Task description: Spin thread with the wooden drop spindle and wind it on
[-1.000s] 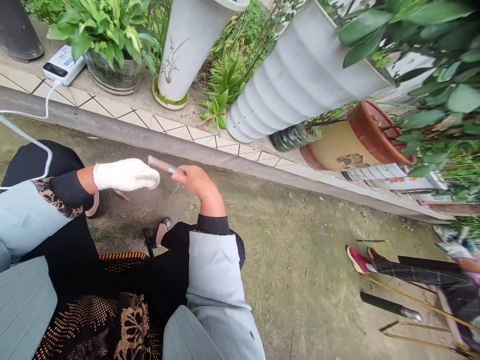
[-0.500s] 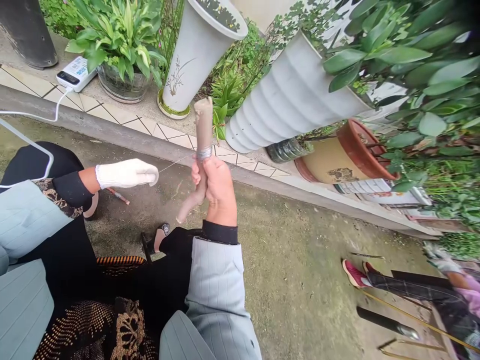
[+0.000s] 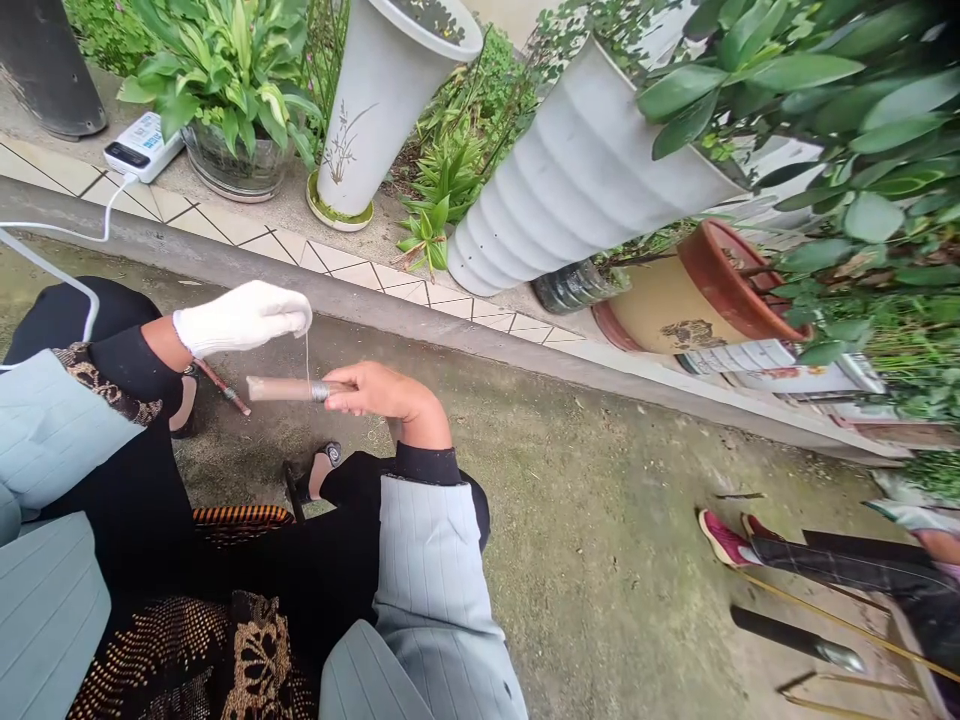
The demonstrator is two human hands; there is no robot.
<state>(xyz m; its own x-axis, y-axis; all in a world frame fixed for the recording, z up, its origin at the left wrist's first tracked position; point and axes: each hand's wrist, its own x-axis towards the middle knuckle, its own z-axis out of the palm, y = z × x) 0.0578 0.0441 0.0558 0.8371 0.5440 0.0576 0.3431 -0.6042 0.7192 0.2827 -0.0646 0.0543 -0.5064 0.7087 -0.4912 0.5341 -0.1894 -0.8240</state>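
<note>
My left hand (image 3: 241, 318), in a white cotton glove, pinches a thin wire (image 3: 307, 358) that drops to a brown stick (image 3: 281, 389). The stick lies level across my bare right hand (image 3: 382, 392), whose fingers hold its near end. A band of silvery wire coils (image 3: 321, 391) circles the stick beside my fingertips. The stick's far end points left, with its lower part hidden by my right hand. Below my left hand, a red-handled tool (image 3: 223, 388) lies on the concrete near my sandalled foot (image 3: 185, 405).
A concrete curb (image 3: 300, 285) runs behind my hands, with white planters (image 3: 379, 110) and a terracotta pot (image 3: 712, 290) beyond it. A white cable leads to a power bank (image 3: 142, 147). At right, a co-worker's red shoe (image 3: 722, 538) stands near a dark rod (image 3: 795, 638).
The stick has swung from upright to level, its end now pointing left. My left hand has risen slightly, and the wire now drops from it to the stick.
</note>
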